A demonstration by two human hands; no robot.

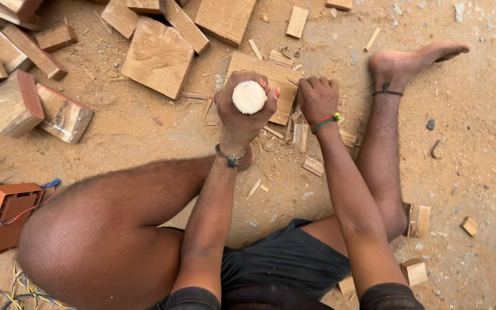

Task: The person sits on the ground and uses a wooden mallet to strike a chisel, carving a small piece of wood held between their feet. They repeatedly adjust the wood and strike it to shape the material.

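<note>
Sandy, sawdust-strewn ground (pixel 477 115) fills the view, littered with wood chips and offcuts. Seen from above, a person sits on it with bare legs spread, one foot (pixel 414 57) stretched out toward the upper right.

Between the legs, the left hand (pixel 242 109) is closed in a tight fist around a round pale wooden handle (pixel 250 97), whose sawn end face points straight up at the camera; what lies at the handle's lower end is hidden under the fist. A dark cord bracelet sits on that wrist. Just beside it, the right hand (pixel 318 97) is also clenched, knuckles up, pressed down over a flat wooden board (pixel 262 77) that lies on the ground under both hands. What the right fist grips cannot be seen from here. A red and green thread band (pixel 326 121) circles the right wrist.

Thin splinters and short sticks (pixel 302 135) lie scattered just below the hands. Larger wooden blocks (pixel 157 55) are heaped at the upper left, some with reddish painted faces. At the lower left sits an orange plastic box (pixel 1 218) with coloured wires trailing from it. Small wood cubes (pixel 417 221) rest near the right knee.
</note>
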